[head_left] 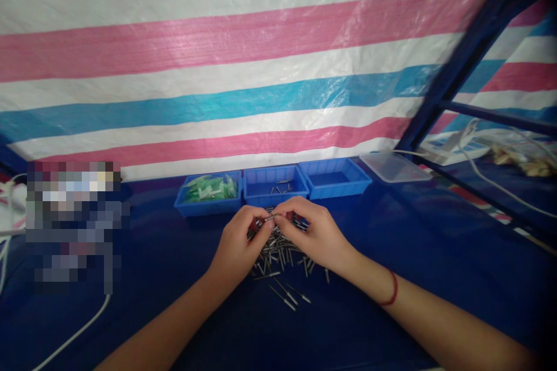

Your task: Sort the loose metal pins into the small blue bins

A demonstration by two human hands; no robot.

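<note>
My left hand (pixel 238 242) and my right hand (pixel 317 233) meet over the blue table, thumbs and fingers pinched together. Between their fingertips is a thin metal blind rivet (pixel 272 217), partly covered by the fingers. Directly below lies a heap of blind rivets (pixel 278 250), silver with long thin shanks, partly hidden by both hands. Several loose rivets (pixel 289 295) lie apart, nearer to me. Just beyond my hands stands a blue bin (pixel 275 196) with several rivets in it.
Left of that bin, another blue bin (pixel 208 208) holds green-and-white packets; a third blue bin (pixel 342 190) stands right. A clear plastic lid (pixel 394 167) lies farther right. White cable (pixel 73 333) crosses the table's left side. Striped sheeting (pixel 243 93) hangs behind; a dark frame (pixel 456 64) rises right.
</note>
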